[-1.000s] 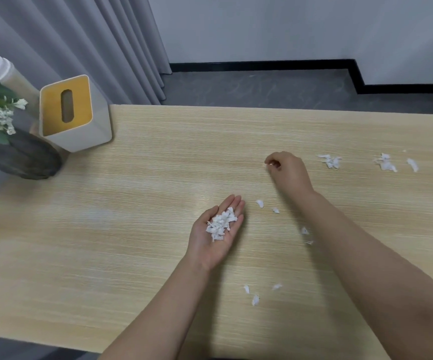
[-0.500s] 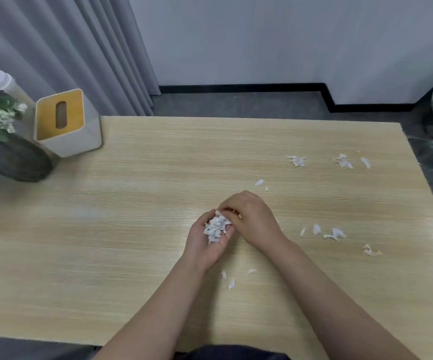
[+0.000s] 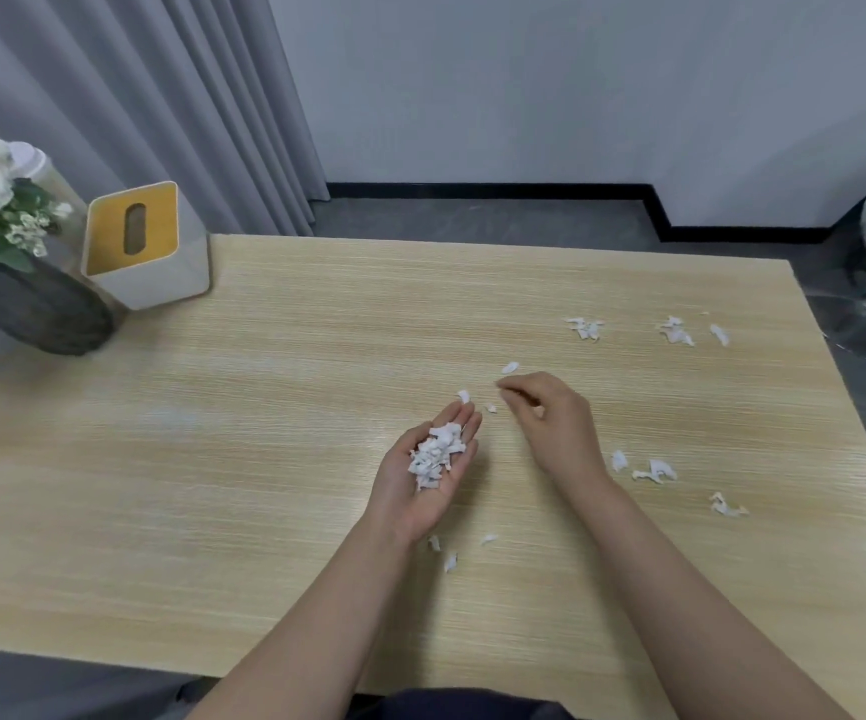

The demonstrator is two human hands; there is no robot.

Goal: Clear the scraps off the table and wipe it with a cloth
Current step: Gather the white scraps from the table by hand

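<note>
Scrap-clearing partly done, by look of it. Left hand (image 3: 428, 472) palm-up, fingers straight, carrying heap of white torn-paper scraps (image 3: 435, 454). Loose scraps left on light wood-grain counter (image 3: 264, 459): far-right clusters (image 3: 672, 331), right group (image 3: 651, 470), few near left wrist (image 3: 450, 558), two by fingertips. No cloth in view; wiping not begun.

Versus half second ago: right hand (image 3: 550, 418) off left palm, now reaching outward, fingertips pinched together over counter; whether scrap is held, cannot tell.

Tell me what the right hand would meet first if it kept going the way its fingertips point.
Probably the small paper scrap left of the right hand, then the left hand; height above the table is unclear.
</note>
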